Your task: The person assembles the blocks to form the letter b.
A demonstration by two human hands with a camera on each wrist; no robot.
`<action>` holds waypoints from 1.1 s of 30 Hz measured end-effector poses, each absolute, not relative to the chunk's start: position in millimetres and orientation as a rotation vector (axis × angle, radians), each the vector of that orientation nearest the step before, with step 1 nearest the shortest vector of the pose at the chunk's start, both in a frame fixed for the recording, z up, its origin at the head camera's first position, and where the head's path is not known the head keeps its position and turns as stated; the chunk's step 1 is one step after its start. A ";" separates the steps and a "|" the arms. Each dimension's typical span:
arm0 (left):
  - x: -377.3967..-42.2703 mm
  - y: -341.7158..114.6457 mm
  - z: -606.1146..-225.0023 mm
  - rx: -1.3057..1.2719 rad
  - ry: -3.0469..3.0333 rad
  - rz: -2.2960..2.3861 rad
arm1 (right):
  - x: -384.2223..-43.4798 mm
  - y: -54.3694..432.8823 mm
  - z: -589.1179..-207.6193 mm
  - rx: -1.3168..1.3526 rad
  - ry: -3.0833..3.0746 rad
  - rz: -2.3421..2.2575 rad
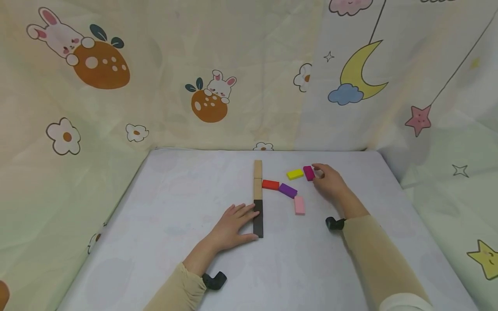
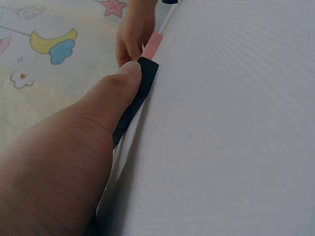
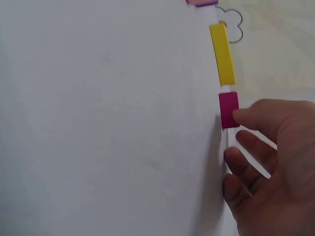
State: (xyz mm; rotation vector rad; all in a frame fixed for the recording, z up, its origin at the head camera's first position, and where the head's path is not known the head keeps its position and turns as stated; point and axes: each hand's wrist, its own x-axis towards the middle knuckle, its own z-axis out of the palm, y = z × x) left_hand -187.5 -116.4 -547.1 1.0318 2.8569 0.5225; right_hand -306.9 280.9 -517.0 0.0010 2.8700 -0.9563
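A straight row of natural wood blocks (image 1: 258,188) and a black length (image 1: 258,224) stands mid-table. My left hand (image 1: 235,226) rests at the black part, fingers spread, fingertips on it and thumb at its near end; in the left wrist view the thumb touches the black piece (image 2: 135,108). Beside a magenta block (image 1: 309,173) is my right hand (image 1: 330,183). Its thumb touches that block (image 3: 229,110) in the right wrist view, while the other fingers bend loosely apart from it. A yellow block (image 1: 295,174) lies just left of the magenta one.
From the row's right side a red block (image 1: 270,185), a purple block (image 1: 288,191) and a pink block (image 1: 299,205) run in a bending line. White cloth covers the table (image 1: 175,216). A patterned curtain (image 1: 256,86) rises behind the far edge.
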 end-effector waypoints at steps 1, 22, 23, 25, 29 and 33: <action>-187.4 -116.6 -547.2 1.033 2.857 0.521 | -308.7 281.0 -515.0 -0.014 2.848 -0.943; -188.4 -117.8 -551.4 1.050 2.872 0.530 | -323.3 284.1 -515.9 -0.088 2.741 -0.892; -188.3 -117.8 -551.4 1.048 2.870 0.529 | -322.2 283.9 -515.5 -0.091 2.740 -0.891; -188.0 -117.7 -551.1 1.045 2.865 0.525 | -320.6 284.2 -515.3 -0.094 2.738 -0.891; -187.8 -117.1 -549.8 1.047 2.859 0.525 | -318.4 283.8 -514.6 -0.098 2.752 -0.901; -188.4 -116.6 -549.4 1.044 2.864 0.519 | -318.0 282.7 -514.4 -0.101 2.779 -0.894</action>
